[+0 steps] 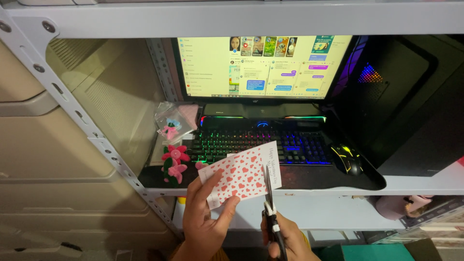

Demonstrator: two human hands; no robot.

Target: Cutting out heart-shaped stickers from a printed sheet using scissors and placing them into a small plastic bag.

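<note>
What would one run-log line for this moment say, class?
left hand: holds heart-print paper | right hand: holds scissors, blades at paper's right edge | behind: lit keyboard, monitor

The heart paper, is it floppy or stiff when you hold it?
The heart-patterned paper looks fairly stiff: pinched at one corner by the left hand, it stays flat. Probably very light. It likely cuts easily, since the scissors in the right hand meet its edge.
</note>
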